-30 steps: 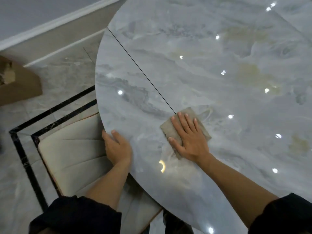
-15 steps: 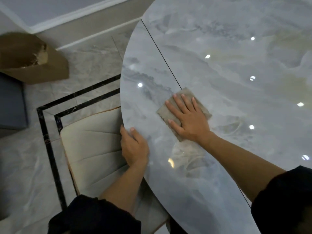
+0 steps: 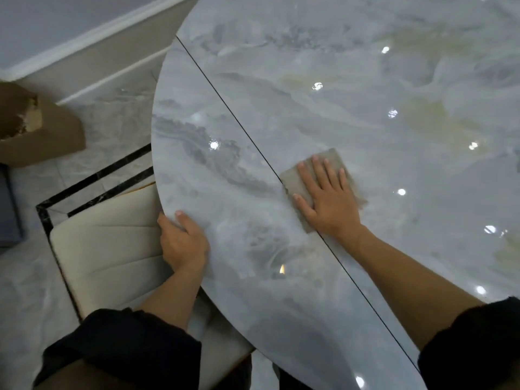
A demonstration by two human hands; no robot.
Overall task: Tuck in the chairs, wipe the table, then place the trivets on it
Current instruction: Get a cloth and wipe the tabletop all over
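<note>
A glossy grey marble table (image 3: 351, 94) with a rounded edge and a thin dark seam fills the right of the head view. My right hand (image 3: 327, 201) lies flat, fingers spread, pressing a beige-grey cloth (image 3: 292, 180) onto the tabletop right beside the seam. My left hand (image 3: 183, 243) grips the table's rounded edge, thumb on top. Under that edge a cream padded chair (image 3: 109, 249) is pushed partly beneath the table. No trivets are in view.
A brown cardboard box (image 3: 42, 130) sits on the marble floor at the left, by a dark blue object (image 3: 9, 209). A white skirting board (image 3: 92, 38) runs along the wall behind. Black inlay lines (image 3: 92, 178) cross the floor.
My right hand has slid the cloth to the right, across the seam and slightly nearer me. My left hand has stayed on the table edge. The view has shifted.
</note>
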